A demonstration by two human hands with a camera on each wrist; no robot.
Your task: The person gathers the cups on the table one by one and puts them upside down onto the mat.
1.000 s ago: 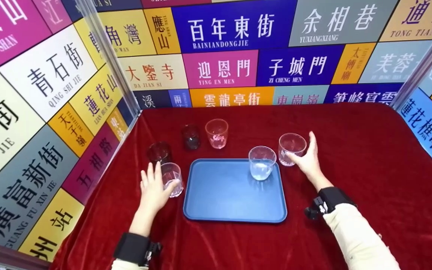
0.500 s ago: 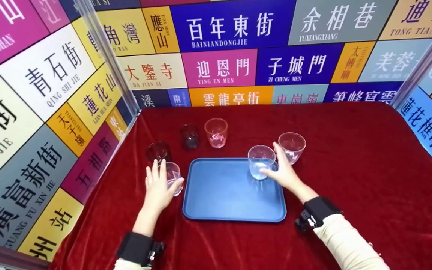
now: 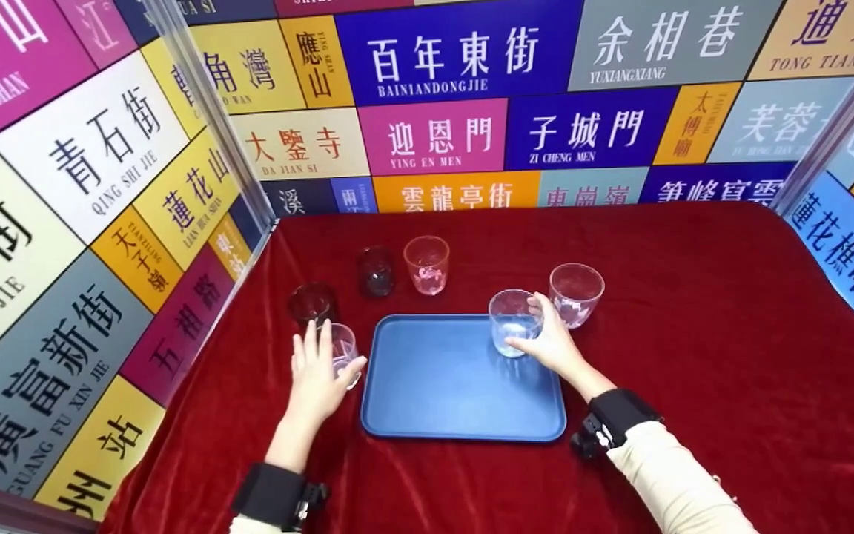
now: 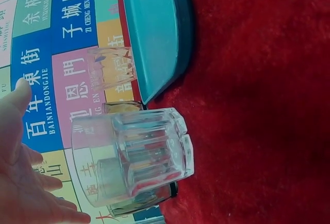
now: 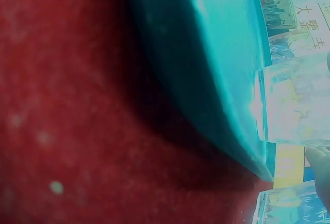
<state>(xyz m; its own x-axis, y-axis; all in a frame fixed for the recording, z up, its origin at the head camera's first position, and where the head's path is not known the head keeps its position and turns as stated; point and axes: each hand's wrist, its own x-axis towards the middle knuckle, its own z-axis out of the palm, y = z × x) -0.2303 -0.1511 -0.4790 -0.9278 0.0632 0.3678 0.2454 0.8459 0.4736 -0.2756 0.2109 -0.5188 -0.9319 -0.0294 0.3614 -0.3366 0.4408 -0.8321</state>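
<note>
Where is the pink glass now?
In the head view, the pink glass stands upright beyond the blue tray, just right of the small dark glass.

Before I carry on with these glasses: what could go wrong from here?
The right hand grips the clear tumbler near a corner of the blue tray; its knuckles might knock the neighbouring clear glass.

The left hand is close to the faceted glass and could nudge it into the dark glass just behind.
</note>
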